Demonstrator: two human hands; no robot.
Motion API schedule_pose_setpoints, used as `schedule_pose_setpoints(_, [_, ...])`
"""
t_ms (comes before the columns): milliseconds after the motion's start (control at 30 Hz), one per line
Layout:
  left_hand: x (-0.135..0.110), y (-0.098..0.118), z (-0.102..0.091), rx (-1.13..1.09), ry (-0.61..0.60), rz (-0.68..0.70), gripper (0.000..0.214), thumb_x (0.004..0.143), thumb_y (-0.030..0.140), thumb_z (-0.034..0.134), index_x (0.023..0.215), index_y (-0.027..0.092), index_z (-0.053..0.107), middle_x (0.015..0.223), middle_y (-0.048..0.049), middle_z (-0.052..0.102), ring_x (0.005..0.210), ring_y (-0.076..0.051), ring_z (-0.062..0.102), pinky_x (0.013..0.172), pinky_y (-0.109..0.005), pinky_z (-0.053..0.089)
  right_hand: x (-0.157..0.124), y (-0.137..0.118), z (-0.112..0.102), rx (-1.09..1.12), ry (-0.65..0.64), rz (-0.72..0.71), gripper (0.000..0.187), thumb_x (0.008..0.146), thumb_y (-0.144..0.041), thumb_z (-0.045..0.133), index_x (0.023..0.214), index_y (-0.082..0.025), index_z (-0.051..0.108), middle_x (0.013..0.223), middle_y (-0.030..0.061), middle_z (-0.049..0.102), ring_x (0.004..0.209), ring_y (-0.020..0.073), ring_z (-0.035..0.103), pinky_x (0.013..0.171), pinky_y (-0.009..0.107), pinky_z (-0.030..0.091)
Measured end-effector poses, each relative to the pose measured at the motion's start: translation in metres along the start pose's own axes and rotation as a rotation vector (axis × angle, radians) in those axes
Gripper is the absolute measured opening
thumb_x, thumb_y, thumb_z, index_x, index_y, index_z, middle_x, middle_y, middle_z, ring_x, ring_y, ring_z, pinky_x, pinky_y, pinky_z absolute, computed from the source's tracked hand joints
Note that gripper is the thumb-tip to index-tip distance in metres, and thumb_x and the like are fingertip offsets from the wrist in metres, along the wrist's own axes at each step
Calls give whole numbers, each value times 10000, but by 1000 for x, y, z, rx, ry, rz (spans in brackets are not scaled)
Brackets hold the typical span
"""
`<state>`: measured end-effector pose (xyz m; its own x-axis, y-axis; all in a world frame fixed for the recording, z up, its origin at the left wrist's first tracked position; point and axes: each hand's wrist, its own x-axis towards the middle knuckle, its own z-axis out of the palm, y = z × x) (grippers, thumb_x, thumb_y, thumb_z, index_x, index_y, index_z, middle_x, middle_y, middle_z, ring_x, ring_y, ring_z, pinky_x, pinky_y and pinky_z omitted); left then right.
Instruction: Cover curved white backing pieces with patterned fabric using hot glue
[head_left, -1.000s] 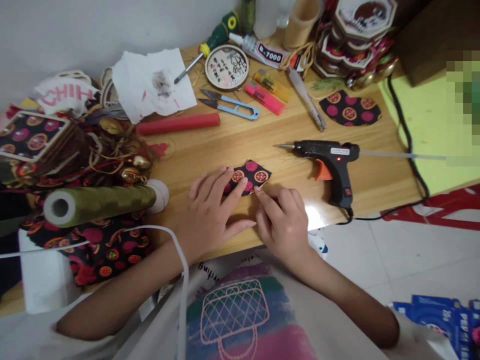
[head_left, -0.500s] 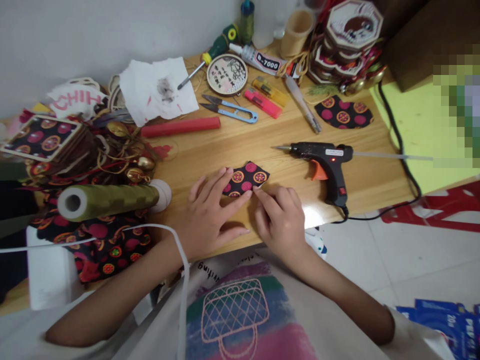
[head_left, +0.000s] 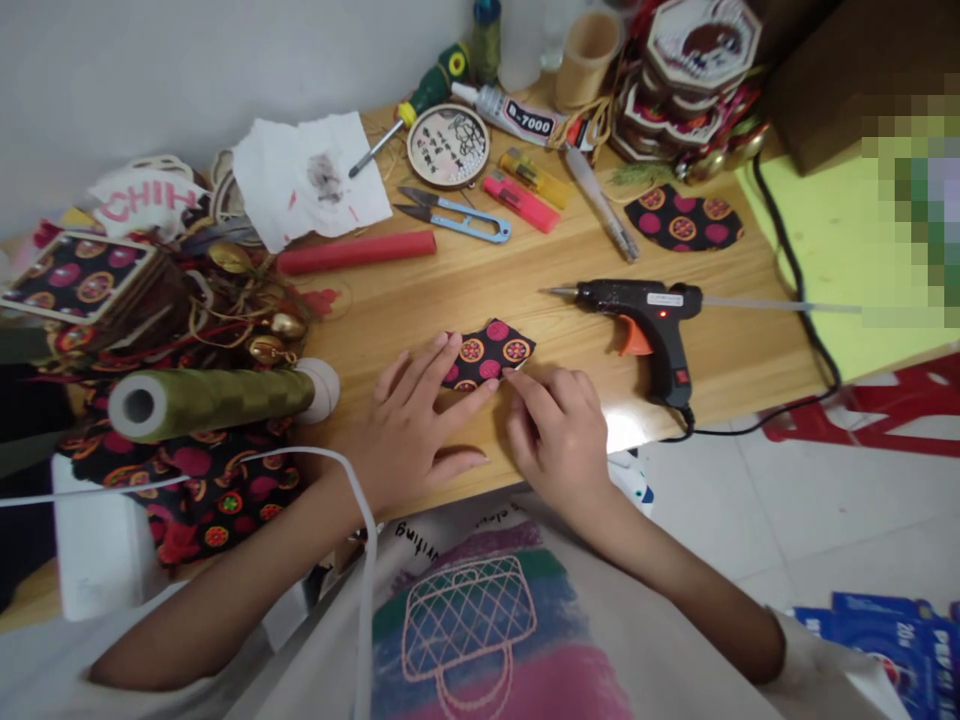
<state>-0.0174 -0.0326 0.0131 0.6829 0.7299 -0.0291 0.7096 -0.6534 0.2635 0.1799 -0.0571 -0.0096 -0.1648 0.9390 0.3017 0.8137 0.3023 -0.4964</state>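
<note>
A small piece of black fabric [head_left: 491, 352] with red and orange round patterns lies on the wooden table, a thin white edge showing at its lower right. My left hand [head_left: 416, 420] rests flat with fingers spread, its fingertips pressing the fabric's left and lower edges. At the lower right edge, the index fingertip of my right hand [head_left: 559, 430] touches the fabric; its other fingers are curled in and the thumb is mostly hidden. To the right lies a black glue gun [head_left: 645, 300] with an orange trigger and a lit red light, nozzle toward the left.
Behind are thread snips [head_left: 457, 215], a red stick [head_left: 356, 252], a pen [head_left: 600, 200], a glue tube [head_left: 517, 118] and another fabric piece [head_left: 684, 220]. A green thread spool [head_left: 217, 403] lies left, over patterned cloth. A white cable [head_left: 366, 520] crosses my left forearm.
Both hands stay almost in place on the fabric piece. The whole view has shifted slightly, and the right index fingertip still sits at the fabric's edge.
</note>
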Motion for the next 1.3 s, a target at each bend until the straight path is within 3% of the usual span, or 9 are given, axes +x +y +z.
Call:
schedule_pose_setpoints(167, [1, -1, 3, 7, 18, 20, 649, 891, 591, 572, 1455, 297, 445, 1629, -187, 185, 1484, -371, 246, 1146, -564, 253, 1, 0, -1, 15, 16, 5, 302, 910, -180, 448, 1145, -150, 635, 857, 90, 581, 798, 235, 496, 678, 380, 447])
schedule_pose_setpoints(367, [-2, -5, 4, -36, 48, 84, 537, 909, 495, 604, 1401, 313, 489, 1652, -149, 72, 1494, -390, 201, 1134, -570, 280, 3, 1, -2, 89, 69, 35, 285, 896, -147, 467, 1159, -110, 569, 850, 83, 612, 787, 224, 528, 706, 380, 477])
schedule_pose_setpoints(500, [1, -1, 0, -47, 165, 31, 357, 941, 350, 575, 1272, 217, 567, 1543, -178, 345, 1438, -339, 340, 1101, -531, 351, 4, 2, -4, 115, 91, 64, 256, 893, -138, 475, 1136, -149, 553, 896, 81, 624, 810, 213, 560, 696, 362, 487])
schedule_pose_setpoints(633, [23, 11, -10, -79, 292, -121, 191, 964, 269, 506, 1084, 179, 624, 1145, -114, 640, 1107, -260, 590, 931, -431, 467, 4, 1, -5, 170, 120, 98, 256, 892, -131, 491, 1141, -166, 541, 952, 85, 629, 852, 201, 595, 689, 342, 501])
schedule_pose_setpoints(733, [49, 21, -16, -132, 219, -224, 165, 955, 270, 510, 969, 168, 639, 982, -88, 653, 934, -245, 608, 813, -401, 478, 3, 2, -6, 226, 159, 145, 276, 892, -135, 501, 1165, -175, 519, 983, 82, 614, 828, 180, 603, 676, 332, 520])
schedule_pose_setpoints(900, [76, 33, -19, -84, -7, -320, 118, 906, 255, 598, 935, 143, 618, 930, -89, 673, 933, -282, 606, 828, -434, 453, 0, 5, -6, 408, 196, 275, 364, 885, -144, 511, 1235, -218, 446, 1032, 73, 579, 832, 159, 628, 686, 328, 559])
schedule_pose_setpoints(967, [78, 34, -18, -86, -42, -328, 78, 910, 224, 581, 906, 151, 608, 937, -88, 670, 929, -276, 604, 825, -425, 447, -1, 5, -6, 443, 193, 282, 364, 885, -152, 514, 1233, -228, 441, 1038, 71, 579, 845, 161, 635, 694, 330, 565])
schedule_pose_setpoints(1167, [68, 30, -13, -163, 55, -314, 109, 906, 162, 543, 801, 188, 556, 850, -57, 640, 843, -240, 582, 769, -389, 433, 0, 4, -9, 421, 178, 262, 344, 893, -156, 488, 1227, -232, 475, 1030, 70, 588, 841, 168, 634, 703, 338, 572])
schedule_pose_setpoints(1300, [58, 27, -9, -235, 160, -332, 134, 885, 134, 542, 768, 195, 524, 794, -33, 617, 780, -211, 570, 709, -354, 426, 3, 1, -10, 345, 122, 187, 274, 904, -162, 470, 1152, -204, 580, 1065, 99, 591, 991, 216, 617, 824, 399, 564])
